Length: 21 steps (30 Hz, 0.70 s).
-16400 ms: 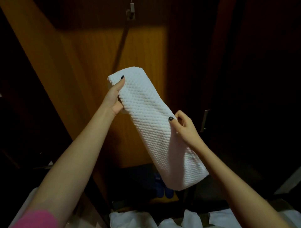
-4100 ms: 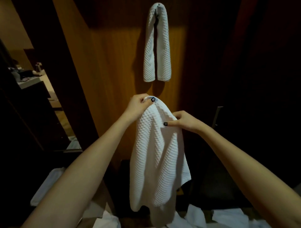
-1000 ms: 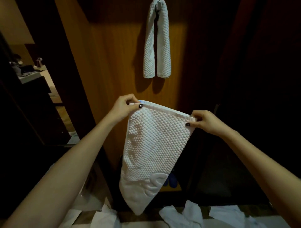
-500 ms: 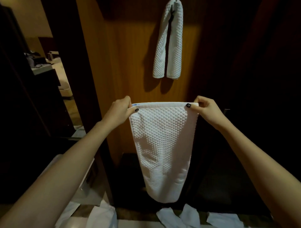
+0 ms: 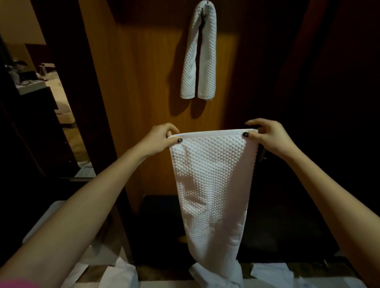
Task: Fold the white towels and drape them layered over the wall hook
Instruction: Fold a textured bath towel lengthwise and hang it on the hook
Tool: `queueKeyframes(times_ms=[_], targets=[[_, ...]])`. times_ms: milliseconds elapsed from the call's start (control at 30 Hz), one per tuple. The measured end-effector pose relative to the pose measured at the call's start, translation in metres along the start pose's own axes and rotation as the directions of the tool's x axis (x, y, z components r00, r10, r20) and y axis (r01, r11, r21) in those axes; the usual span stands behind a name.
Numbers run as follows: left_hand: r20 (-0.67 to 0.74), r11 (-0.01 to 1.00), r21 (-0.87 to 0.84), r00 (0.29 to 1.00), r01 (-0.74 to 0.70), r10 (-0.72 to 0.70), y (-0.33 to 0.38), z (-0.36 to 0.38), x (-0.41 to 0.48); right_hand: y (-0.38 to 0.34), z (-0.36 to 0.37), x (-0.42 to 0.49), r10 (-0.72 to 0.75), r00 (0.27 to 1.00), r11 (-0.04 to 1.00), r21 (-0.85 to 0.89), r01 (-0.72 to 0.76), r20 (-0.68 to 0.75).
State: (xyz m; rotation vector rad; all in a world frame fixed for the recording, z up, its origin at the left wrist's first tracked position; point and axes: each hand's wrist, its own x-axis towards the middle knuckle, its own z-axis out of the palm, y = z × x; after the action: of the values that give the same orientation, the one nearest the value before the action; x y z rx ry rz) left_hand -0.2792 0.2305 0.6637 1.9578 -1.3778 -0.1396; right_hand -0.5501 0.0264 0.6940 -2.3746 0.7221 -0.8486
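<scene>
A white waffle-textured towel (image 5: 211,189) hangs straight down in front of me, its top edge stretched level between both hands. My left hand (image 5: 158,138) pinches the top left corner. My right hand (image 5: 265,135) pinches the top right corner. Higher up, another white towel (image 5: 200,61) is folded and draped over the wall hook (image 5: 207,2) on the wooden panel, both ends hanging side by side.
Several more white towels (image 5: 121,275) lie crumpled on the surface at the bottom edge. A wooden wall panel (image 5: 144,82) stands ahead, with a dark doorway (image 5: 51,102) to the left and a dark wardrobe area on the right.
The held towel went from a bunched, slanted hold to a level, stretched top edge. Both hands rose slightly and the view shifted so the hung towel sits further right.
</scene>
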Motion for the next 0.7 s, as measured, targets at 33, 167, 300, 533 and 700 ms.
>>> queueKeyframes(times_ms=[33,167,300,533,700], targets=[[0.022,1.000,-0.002,1.000,-0.017,0.017,0.000,-0.001,0.001,0.001,-0.001,0.000,-0.005,1.000,0.999,-0.042,0.005,0.007],[0.021,0.947,-0.310,0.995,-0.086,0.097,0.010,0.002,-0.005,0.003,-0.010,0.001,-0.010,1.000,0.998,-0.054,0.009,-0.020],[0.080,0.772,-0.635,0.992,-0.028,0.101,0.027,0.016,-0.006,0.005,-0.012,0.004,-0.037,0.983,0.985,-0.173,0.006,-0.181],[0.212,0.361,-0.920,0.967,0.150,0.139,0.050,0.029,0.001,-0.007,0.005,0.005,0.152,0.967,0.985,-0.050,-0.165,-0.204],[0.256,0.455,-0.873,0.959,0.176,0.122,0.048,0.036,0.002,-0.030,0.015,0.000,0.069,0.857,0.906,0.328,-0.268,0.510]])
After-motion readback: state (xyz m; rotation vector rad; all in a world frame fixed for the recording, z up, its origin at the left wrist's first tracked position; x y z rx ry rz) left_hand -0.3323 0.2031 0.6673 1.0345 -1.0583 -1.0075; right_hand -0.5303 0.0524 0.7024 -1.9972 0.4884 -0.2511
